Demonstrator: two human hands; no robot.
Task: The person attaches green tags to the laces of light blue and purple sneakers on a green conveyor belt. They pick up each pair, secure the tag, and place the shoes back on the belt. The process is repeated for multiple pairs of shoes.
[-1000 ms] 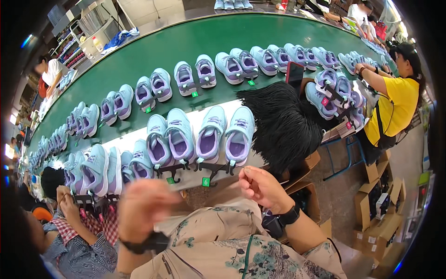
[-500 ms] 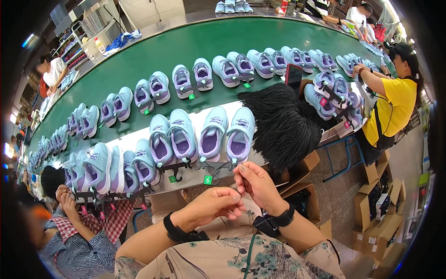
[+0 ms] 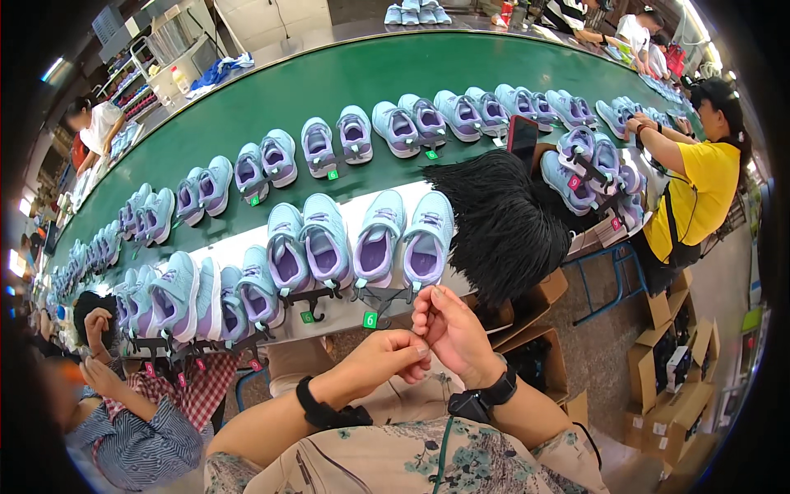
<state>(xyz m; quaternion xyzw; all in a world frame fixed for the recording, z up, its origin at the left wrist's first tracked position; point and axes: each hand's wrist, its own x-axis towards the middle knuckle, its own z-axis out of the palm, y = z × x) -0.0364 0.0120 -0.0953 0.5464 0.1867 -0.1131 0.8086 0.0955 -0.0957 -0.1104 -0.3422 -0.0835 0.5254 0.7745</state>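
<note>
My left hand (image 3: pixel 383 361) and my right hand (image 3: pixel 455 333) meet in front of me, fingertips nearly touching. Both pinch with thumb and fingers; whatever lies between them is too thin or hidden to make out. Just beyond, a pair of light blue and purple children's sneakers (image 3: pixel 381 239) stands on the white ledge, toes pointing away. A black plastic shoe hanger (image 3: pixel 385 298) with a green tag (image 3: pixel 370 319) joins this pair at the heels. Another pair of sneakers (image 3: pixel 323 239) sits to its left. Right of them, a thick bundle of black cords (image 3: pixel 502 222) droops over the edge.
Beyond runs a green conveyor belt (image 3: pixel 321 78) carrying rows of paired sneakers. A phone (image 3: pixel 522 136) stands behind the cords. Cardboard boxes (image 3: pixel 671 412) and a blue stool (image 3: pixel 605 280) are at right. Co-workers sit on both sides, one in a yellow shirt (image 3: pixel 704 181).
My right hand has turned, showing more palm, and my hands have drawn closer together. Sneakers on the belt have shifted slightly left. The left co-worker's hands have moved apart, one raised.
</note>
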